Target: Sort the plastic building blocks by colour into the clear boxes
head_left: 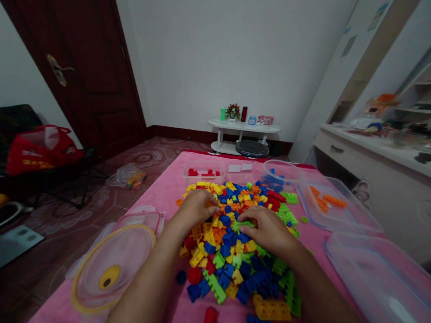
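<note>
A big mixed pile of toy building bricks (229, 251) in red, yellow, blue, green and orange lies in front of me. My left hand (197, 207) reaches over its left side, fingers curled in toward the thumb. Its fingertips are by the left end of a long orange brick (231, 207); what they pinch, if anything, is hidden. My right hand (265, 226) is over the middle of the pile. Between its thumb and index finger is a bumpy green brick (238, 226). Loose at the near edge are a red brick (210, 317) and a yellow brick (272, 309).
Behind the pile stand a clear box (204, 178) with red bricks and a round tub (283, 179) with blue ones. A right-hand tray (343, 219) holds orange bricks, with another clear tray (384, 280) nearer. A yellow-rimmed round lid (76, 294) lies left on the pink cloth (171, 178).
</note>
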The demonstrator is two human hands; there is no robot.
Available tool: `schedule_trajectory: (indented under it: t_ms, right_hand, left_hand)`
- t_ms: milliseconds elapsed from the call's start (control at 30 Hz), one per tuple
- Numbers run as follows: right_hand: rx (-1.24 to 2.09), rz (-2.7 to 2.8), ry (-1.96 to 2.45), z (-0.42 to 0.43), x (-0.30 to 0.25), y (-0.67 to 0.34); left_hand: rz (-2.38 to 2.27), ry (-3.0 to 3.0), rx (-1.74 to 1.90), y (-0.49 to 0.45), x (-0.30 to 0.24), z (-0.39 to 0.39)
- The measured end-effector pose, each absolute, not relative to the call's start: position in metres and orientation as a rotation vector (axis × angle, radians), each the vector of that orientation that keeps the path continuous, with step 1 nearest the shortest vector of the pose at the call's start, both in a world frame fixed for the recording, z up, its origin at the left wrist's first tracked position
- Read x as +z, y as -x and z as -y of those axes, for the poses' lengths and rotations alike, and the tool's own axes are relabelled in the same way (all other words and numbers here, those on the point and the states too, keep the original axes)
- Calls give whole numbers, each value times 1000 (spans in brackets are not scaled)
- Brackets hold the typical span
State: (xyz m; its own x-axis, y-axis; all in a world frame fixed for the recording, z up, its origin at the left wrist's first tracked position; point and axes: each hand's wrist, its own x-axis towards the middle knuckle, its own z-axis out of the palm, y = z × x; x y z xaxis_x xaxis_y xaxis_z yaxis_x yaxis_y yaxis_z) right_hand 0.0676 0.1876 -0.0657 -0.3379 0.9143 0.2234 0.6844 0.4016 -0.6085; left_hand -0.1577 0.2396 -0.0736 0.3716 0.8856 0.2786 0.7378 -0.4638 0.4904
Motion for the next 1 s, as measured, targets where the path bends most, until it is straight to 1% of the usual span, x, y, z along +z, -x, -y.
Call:
schedule_trajectory:
  t_ms: [133,267,500,667,800,900,1000]
  right_hand:
    - [427,2170,1581,-191,-56,-78]
    - [238,2069,1617,-209,-66,-88]
    - [205,2140,1730,-227,-89,-81]
    - [208,2043,1599,-220,-84,-82]
    - [362,1805,1489,-216,-79,-81]
    - [681,1508,1332,-215,-78,-80]
    - [1027,1246,1223,-213,-78,-82]
  left_hand:
    - [-1559,-2389,805,135,-71,-234]
    - [-1568,-2489,631,120,-75,-228]
    - [-1607,-2541,570,113,-79,-222]
    - [-1571,-2487,621,115,-80,-222]
    - [-1464,-2471,686,118,-77,-221]
    - [-1389,-2486,680,119,-73,-220]
    - [-1411,-2438,740,119,-72,-222]
